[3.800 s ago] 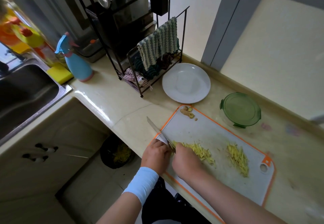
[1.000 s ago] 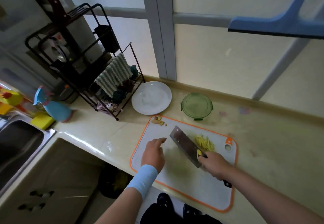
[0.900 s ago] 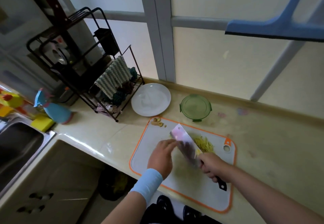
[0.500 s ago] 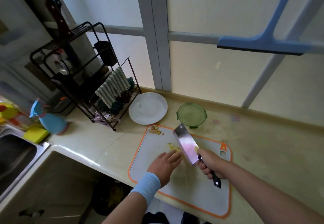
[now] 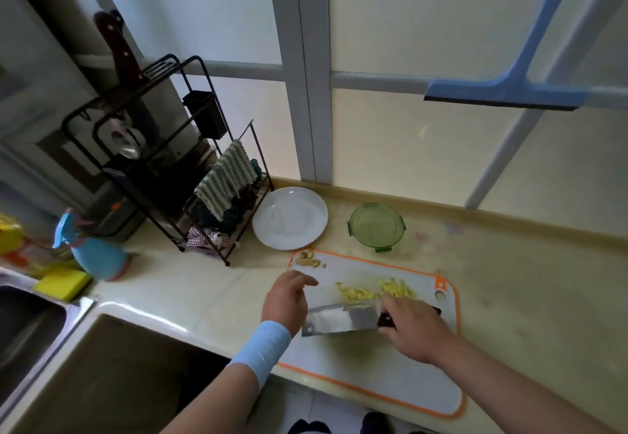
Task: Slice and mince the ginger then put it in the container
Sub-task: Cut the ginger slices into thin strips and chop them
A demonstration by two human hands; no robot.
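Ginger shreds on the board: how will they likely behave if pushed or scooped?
The ginger shreds lie as loose thin strips, so they would probably scatter rather than move together. They look light and limp; some may stick to the cleaver blade. The cutting board looks smooth, so a push should slide them.

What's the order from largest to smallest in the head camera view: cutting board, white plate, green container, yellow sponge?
1. cutting board (also nearest the camera, which enlarges it)
2. white plate
3. green container
4. yellow sponge
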